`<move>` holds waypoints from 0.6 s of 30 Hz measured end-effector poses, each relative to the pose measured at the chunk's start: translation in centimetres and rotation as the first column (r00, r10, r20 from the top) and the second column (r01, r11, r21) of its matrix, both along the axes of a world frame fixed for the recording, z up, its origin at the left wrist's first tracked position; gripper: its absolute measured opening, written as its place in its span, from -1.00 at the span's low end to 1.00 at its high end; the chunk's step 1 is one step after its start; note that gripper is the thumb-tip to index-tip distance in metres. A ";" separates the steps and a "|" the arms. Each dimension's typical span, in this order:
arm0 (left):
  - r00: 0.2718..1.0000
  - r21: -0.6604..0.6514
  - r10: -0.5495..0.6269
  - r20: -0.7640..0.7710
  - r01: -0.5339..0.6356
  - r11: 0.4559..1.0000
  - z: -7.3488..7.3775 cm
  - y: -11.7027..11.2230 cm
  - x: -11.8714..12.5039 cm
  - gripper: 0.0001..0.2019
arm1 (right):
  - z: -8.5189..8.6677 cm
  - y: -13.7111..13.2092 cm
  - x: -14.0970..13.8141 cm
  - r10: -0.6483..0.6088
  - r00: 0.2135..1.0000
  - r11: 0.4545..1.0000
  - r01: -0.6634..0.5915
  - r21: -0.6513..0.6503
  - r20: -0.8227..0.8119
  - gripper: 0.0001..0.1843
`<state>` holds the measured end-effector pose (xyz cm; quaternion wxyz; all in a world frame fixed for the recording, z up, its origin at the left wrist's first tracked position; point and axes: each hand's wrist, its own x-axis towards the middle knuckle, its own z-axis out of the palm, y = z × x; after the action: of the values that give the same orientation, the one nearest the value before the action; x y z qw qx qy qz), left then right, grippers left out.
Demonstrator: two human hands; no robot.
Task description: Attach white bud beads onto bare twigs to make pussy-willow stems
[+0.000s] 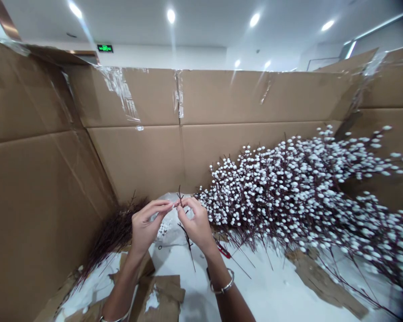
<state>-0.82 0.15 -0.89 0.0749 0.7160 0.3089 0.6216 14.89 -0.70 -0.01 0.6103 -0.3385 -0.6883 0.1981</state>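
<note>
Held up over the middle of the table, a thin dark twig [187, 237] with short side shoots stands nearly upright, its top poking out above my fingers. The thumb and fingers of my right hand [197, 222] are pinched around it. My left hand [147, 224] meets it from the left, thumb and fingertips pressed together close to the stem. Whatever lies between the left fingertips is too small to make out. Behind both hands is a clear plastic bag [174, 219] with small white berries in it.
A big heap of twigs with white berries [282, 183] fills the right side. Bare dark twigs [112, 235] lie at left. Red-handled tool [223, 249] rests beside my right wrist. Cardboard scraps [161, 295] lie in front, and tall cardboard walls [221, 98] surround the white table [255, 290].
</note>
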 end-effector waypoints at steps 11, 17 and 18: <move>0.999 -0.026 0.030 0.042 -0.029 0.999 -0.2 0.0 0.3 -0.83 | 0.1 0.0 0.0 -0.023 0.999 0.999 0.022 0.028 0.035 -0.88; 0.994 -0.079 0.054 0.096 -0.047 0.996 -0.3 0.2 0.5 -0.89 | 0.1 0.0 -0.3 -0.035 0.999 0.999 0.034 0.027 0.040 -0.88; 0.993 -0.079 0.052 0.103 -0.044 0.996 -0.4 0.3 0.5 -0.88 | 0.1 0.0 -0.4 -0.039 0.999 0.999 0.038 0.030 0.037 -0.88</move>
<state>-0.35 0.44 -1.26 0.1034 0.6713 0.3450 0.6478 14.52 -0.72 0.04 0.6058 -0.3462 -0.6959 0.1697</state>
